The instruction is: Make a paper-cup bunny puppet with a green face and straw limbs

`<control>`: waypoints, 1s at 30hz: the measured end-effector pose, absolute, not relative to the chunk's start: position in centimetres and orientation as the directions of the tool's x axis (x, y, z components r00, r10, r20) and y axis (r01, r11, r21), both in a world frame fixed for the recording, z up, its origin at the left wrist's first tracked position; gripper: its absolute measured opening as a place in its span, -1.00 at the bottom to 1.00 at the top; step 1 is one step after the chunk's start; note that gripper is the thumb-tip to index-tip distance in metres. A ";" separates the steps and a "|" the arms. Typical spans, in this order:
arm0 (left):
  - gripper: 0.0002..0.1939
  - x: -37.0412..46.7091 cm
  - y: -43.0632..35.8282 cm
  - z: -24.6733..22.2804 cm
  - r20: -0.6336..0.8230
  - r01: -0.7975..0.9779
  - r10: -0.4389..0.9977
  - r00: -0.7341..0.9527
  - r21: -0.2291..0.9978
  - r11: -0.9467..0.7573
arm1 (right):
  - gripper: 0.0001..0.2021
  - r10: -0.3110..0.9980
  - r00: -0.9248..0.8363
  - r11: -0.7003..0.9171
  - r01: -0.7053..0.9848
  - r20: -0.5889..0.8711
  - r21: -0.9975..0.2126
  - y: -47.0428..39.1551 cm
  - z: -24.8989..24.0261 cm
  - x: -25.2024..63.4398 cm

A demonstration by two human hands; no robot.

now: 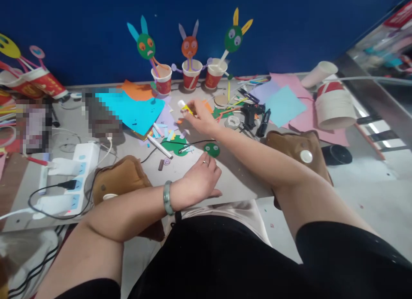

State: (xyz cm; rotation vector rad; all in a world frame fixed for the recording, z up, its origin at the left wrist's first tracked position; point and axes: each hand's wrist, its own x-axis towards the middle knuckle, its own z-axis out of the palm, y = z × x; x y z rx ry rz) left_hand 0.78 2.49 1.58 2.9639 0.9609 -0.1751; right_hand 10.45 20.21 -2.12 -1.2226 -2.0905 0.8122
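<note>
My right hand is closed on a small yellow glue stick with a white cap, above the paper scraps. Nearer the table's front edge, my left hand rests with its fingers bent; the thumb lies apart from them, and nothing shows in its grasp. Just beyond its fingers lies a small green paper circle with two eyes. Left of that are a larger green paper piece, a white marker and its dark cap.
Three paper cups with bunny-eared faces, the middle one orange, stand along the blue wall. A black glue gun lies right of centre. On the left are a power strip and cables. Brown cushions flank the table's front; stacked cups are at right.
</note>
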 end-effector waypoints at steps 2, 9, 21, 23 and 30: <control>-0.22 0.8 2.5 1.5 -0.112 0.588 0.585 0.803 -0.013 -0.809 | -0.82 0.906 -0.372 0.405 0.617 0.203 -0.675 22.0 -2.1 9.4; -0.22 1.0 2.5 1.8 -0.151 0.582 0.579 0.801 -0.022 -0.813 | -0.80 0.945 -0.275 0.321 0.677 0.177 -0.662 24.4 -2.3 8.1; -0.28 1.0 2.8 2.4 -0.166 0.571 0.570 0.805 -0.043 -0.820 | -0.54 0.922 -0.387 0.320 0.757 0.004 -0.570 24.5 -0.4 8.1; -0.29 0.9 2.8 2.2 -0.148 0.571 0.570 0.808 -0.040 -0.820 | -0.49 0.921 -0.390 0.334 0.793 -0.003 -0.509 24.6 0.6 10.0; -0.32 0.9 2.6 1.3 -0.083 0.581 0.581 0.810 -0.026 -0.813 | -0.97 0.993 -0.118 0.116 0.968 0.001 -0.222 25.8 5.8 21.4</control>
